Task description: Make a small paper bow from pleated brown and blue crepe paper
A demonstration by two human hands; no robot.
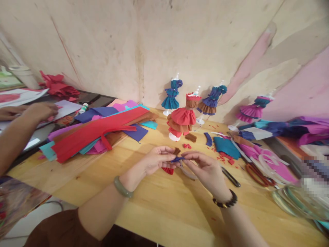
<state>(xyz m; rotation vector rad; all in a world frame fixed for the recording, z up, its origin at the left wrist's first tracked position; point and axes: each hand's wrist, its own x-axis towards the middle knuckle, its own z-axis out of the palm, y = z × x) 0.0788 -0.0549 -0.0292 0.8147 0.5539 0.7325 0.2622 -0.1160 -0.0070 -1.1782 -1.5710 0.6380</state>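
My left hand (156, 162), with a green bangle at its wrist, pinches one end of a small dark blue strip of crepe paper (177, 160). The other end sits between the fingertips of my right hand (205, 168), which wears a dark beaded bracelet. A brown pleated paper piece (177, 151) shows just behind the left fingers; whether they touch it I cannot tell. Under the hands lie a red pleated piece (168, 170) and a pale curved strip (189, 174). Beyond them stands a miniature dress form in a red and brown ruffled dress (183, 118).
More small dressed forms (171, 97) stand along the wall. Stacked coloured paper sheets (97, 133) lie left, near another person's hand (41, 111). To the right are a dark cutter (231, 177), orange-handled scissors (259, 175), red scraps (226, 158) and a glass container (295, 202).
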